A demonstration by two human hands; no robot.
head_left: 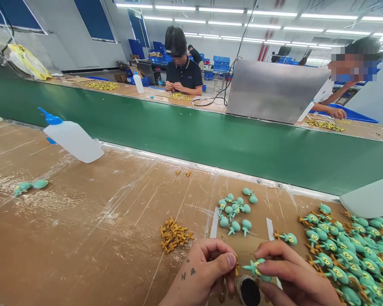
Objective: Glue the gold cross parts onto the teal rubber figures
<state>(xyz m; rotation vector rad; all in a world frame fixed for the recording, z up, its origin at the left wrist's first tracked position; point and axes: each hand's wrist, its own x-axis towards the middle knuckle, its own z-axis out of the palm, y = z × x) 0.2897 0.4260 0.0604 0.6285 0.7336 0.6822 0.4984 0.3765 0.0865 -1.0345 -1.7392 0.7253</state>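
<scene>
The left hand (pixel 207 267) has its fingers pinched on a brown piece (pixel 237 265); the right hand (pixel 290 272) has its fingers clamped on a green figure (pixel 257 268), its thin end pointing toward the piece, just apart from it. Both are near a round pot (pixel 249 291), dark inside. On the surface (pixel 115 238), a brown pile (pixel 175 235) lies left of the hands, loose figures (pixel 234 208) beyond them, and a heap of figures with brown parts (pixel 354 255) to the right.

Ceiling tubes (pixel 272 13) light everything brightly; the metal panel (pixel 271 89) shows soft sheen; edges look stretched.
</scene>
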